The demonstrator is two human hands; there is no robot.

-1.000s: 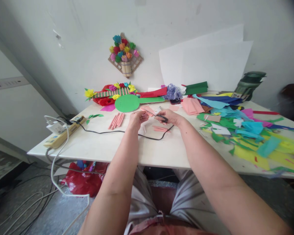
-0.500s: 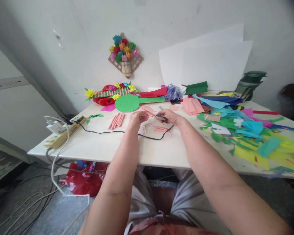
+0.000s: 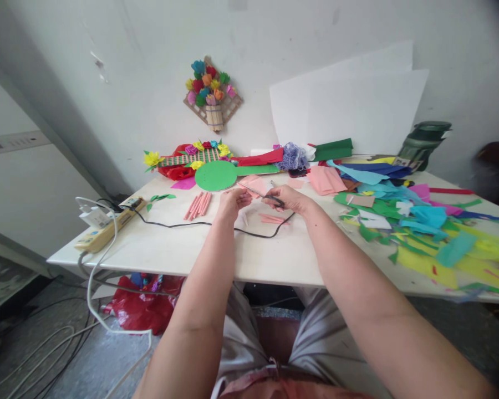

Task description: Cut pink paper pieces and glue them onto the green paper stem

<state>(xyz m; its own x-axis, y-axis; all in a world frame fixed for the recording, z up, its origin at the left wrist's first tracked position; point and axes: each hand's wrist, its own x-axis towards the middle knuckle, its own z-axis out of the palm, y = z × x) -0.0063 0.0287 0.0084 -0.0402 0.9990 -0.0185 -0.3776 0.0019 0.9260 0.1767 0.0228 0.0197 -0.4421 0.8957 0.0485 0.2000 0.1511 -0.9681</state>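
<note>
One pair of scissors [image 3: 273, 199], likely light, stiff and best held by the handles [image 3: 280, 203], sits in my right hand's [image 3: 289, 198] fingers above the bench [image 3: 170, 246]; pink paper [image 3: 254, 184] just beyond looks soft, easily torn. What my left hand [image 3: 233, 203] pinches, I cannot tell.

Green bottle [image 3: 424, 143] near wall [image 3: 316, 27]; power strip [image 3: 93, 238]; red bag [image 3: 133, 307] below table [image 3: 149, 249].

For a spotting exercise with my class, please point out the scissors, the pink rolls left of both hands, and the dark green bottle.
Scissors [image 3: 279, 203]: head view, on the black handle.
Pink rolls [image 3: 198, 206]: head view, mid-bundle.
Dark green bottle [image 3: 421, 147]: head view, on its body.
</note>
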